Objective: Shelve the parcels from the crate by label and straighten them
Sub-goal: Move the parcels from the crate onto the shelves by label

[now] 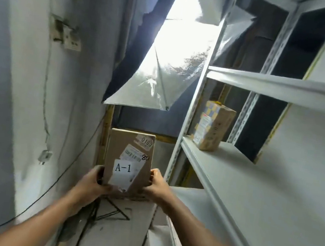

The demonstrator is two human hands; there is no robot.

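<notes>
Up, parcel (128, 160) (label "A-1") between hands (125, 182)

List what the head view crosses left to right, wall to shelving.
Wall socket → dangling plug → left hand → A-1 parcel → right hand → shelf upright → parcel on the shelf.
</notes>
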